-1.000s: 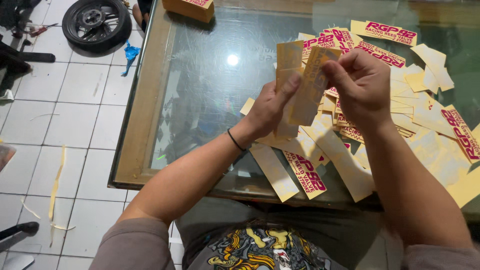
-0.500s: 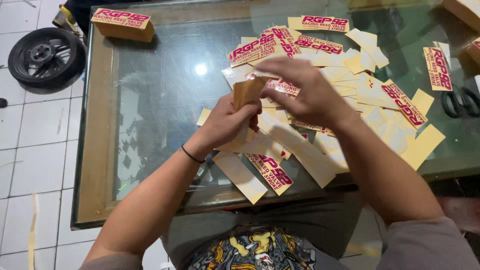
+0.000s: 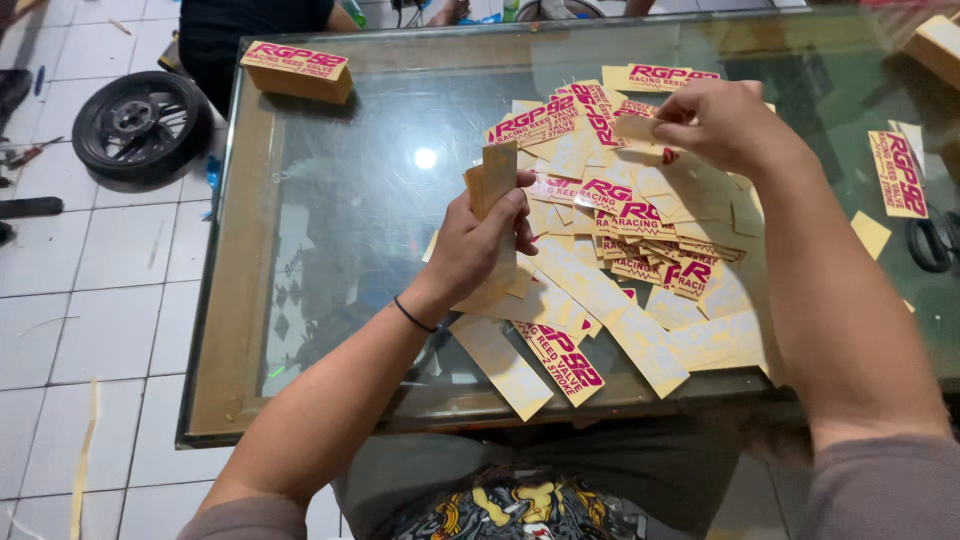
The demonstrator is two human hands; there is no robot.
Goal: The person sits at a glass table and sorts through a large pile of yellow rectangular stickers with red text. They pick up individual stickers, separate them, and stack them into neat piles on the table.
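My left hand [image 3: 478, 243] grips an upright stack of tan sticker strips [image 3: 492, 180] above the glass table [image 3: 350, 190]. My right hand [image 3: 722, 122] reaches out over a loose pile of tan strips with pink lettering [image 3: 640, 240] and pinches one strip [image 3: 640, 127] at the pile's far side. Many strips lie face down, showing plain tan backs, near the table's front edge.
A tan block with a pink-lettered top [image 3: 296, 71] sits at the table's far left corner, another block [image 3: 935, 45] at the far right. Black scissors [image 3: 935, 240] lie at the right edge. A black wheel [image 3: 140, 122] rests on the white tiled floor; a person in dark clothes [image 3: 255, 25] sits beyond the table.
My right hand left the stack held by my left hand and moved out to the far side of the pile, where it now pinches a single strip. The view has shifted left.
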